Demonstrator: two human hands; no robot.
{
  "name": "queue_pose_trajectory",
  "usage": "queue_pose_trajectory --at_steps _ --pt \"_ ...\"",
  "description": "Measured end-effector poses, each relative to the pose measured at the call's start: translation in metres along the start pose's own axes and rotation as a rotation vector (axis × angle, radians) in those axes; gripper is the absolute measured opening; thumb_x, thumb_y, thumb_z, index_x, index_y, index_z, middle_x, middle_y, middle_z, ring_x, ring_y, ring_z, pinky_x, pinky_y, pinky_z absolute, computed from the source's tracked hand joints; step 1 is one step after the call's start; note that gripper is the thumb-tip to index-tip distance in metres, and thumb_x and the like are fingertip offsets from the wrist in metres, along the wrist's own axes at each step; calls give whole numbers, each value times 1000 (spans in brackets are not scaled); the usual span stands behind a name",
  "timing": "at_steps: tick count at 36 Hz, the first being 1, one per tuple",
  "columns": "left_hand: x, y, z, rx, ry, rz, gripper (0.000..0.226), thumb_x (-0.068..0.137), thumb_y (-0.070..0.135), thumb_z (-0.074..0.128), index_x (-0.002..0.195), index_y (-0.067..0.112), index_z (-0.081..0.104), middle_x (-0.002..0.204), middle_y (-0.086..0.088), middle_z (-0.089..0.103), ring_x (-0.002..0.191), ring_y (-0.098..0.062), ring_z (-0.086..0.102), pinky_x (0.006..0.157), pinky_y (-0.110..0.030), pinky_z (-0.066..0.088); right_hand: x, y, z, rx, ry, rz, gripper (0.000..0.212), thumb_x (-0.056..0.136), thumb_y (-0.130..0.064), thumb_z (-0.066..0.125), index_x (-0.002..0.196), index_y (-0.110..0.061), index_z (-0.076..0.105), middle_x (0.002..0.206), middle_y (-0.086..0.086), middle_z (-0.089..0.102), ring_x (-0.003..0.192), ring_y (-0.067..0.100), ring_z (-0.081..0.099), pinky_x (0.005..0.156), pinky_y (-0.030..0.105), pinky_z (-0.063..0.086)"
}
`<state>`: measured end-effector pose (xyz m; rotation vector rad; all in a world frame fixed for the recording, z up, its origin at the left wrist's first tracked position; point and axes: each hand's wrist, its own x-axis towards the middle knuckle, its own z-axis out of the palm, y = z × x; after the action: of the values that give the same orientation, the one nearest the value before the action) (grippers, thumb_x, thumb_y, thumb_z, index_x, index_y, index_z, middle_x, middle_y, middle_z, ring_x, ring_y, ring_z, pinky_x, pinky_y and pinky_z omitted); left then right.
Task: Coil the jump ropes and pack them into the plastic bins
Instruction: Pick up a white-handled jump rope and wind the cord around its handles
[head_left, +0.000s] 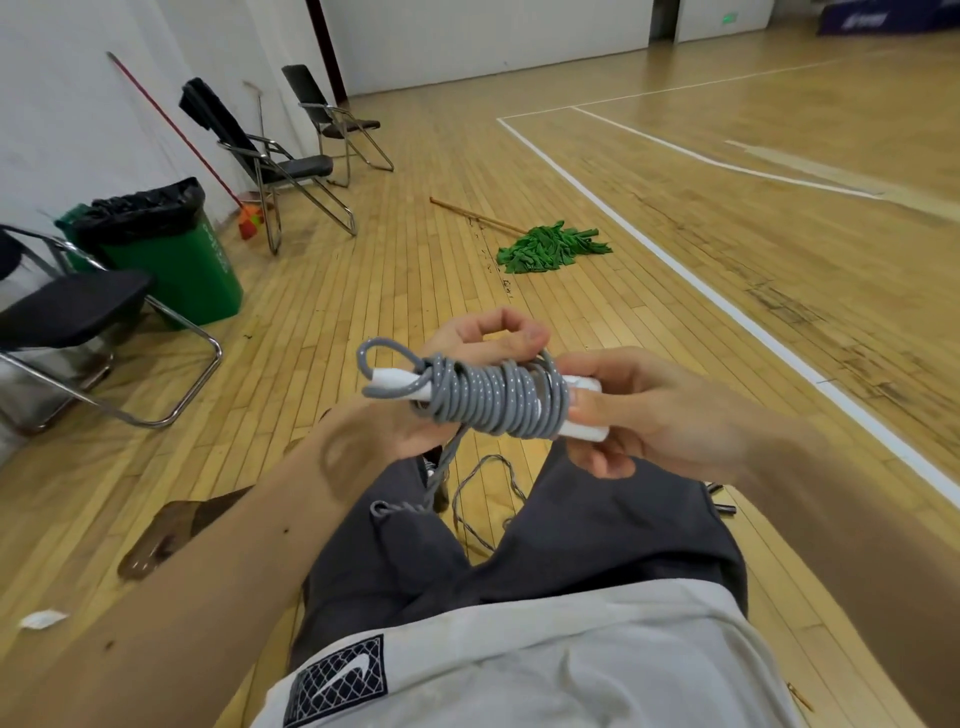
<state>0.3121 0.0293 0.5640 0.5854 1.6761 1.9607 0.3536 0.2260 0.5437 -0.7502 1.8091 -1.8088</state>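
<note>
coil in left hand; lined bin

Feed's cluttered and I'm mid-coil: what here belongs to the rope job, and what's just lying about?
Job: grey speckled jump rope coiled round white plastic handles; its loose tail; left hand; right hand.
Lying about: green cloth mop; green lined trash bin; black folding chairs; red-handled broom.

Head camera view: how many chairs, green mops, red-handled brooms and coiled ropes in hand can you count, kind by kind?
Chairs: 3 (near chair, middle chair, far chair)
Green mop: 1
Red-handled broom: 1
Coiled grey jump rope, held by left hand and right hand: 1
Total: 6
</note>
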Motion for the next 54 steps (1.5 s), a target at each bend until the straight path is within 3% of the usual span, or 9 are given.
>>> queue_pose_trajectory --at_steps 9,14,18,25,32,35,39,47,54 --pt "6 -20 0 -48 130 -34 24 72 26 68 83 7 59 61 4 61 47 -6 57 45 -18 48 -1 1 -1 62 50 36 24 101 -19 57 118 -1 58 70 1 46 56 9 39 53 19 36" --pt "0 -31 -16 -172 -45 -33 40 82 37 79 106 8 68 77 4 56 58 -6 43 49 -17 38 4 0 3 226 122 37 20 102 -13 51 117 -4 59 77 0 51 60 10 43 57 23 35" --pt "4 -34 -4 31 161 -100 18 108 19 39 113 11 55 69 4 46 48 -6 31 41 -18 25 13 1 5 124 315 32 27 108 -20 43 121 -1 57 77 -5 54 59 7 42 56 21 35" --pt "2 -46 12 338 258 -218 24 108 24 41 124 15 57 71 -1 49 45 -9 34 40 -19 27 26 18 0 -190 615 131 25 110 -23 40 117 -3 54 81 1 53 52 1 45 51 16 40" --pt "-4 -48 13 791 148 -230 24 106 24 47 102 8 63 70 2 59 53 -12 44 52 -29 39 31 28 -7 -447 705 197 17 109 -25 42 97 -16 51 81 5 55 61 11 50 53 24 40" --pt "-4 -42 14 1221 119 -90 30 103 29 51 84 10 63 68 0 60 57 -11 52 59 -36 46 32 32 -10 -506 663 257 19 106 -22 47 98 -6 53 79 9 52 62 16 47 53 30 37" --pt "-4 -20 12 1654 103 47 25 98 43 59 99 21 70 84 5 63 78 -14 59 73 -36 53 26 28 -15 -440 537 323 25 105 -31 53 102 -6 54 68 5 54 52 12 46 54 27 39" --pt "5 18 -6 1516 -87 23 69 77 67 65 138 36 53 116 17 60 106 -1 50 84 -25 39 9 7 -24 -46 191 415 22 101 -18 58 108 2 51 65 8 59 54 13 55 49 20 46" --pt "10 25 6 1428 -307 11 46 84 55 67 113 20 76 72 26 61 71 11 56 59 -12 38 5 5 -30 -50 -53 482 39 87 -15 76 112 -1 50 93 17 65 74 23 69 63 24 56"
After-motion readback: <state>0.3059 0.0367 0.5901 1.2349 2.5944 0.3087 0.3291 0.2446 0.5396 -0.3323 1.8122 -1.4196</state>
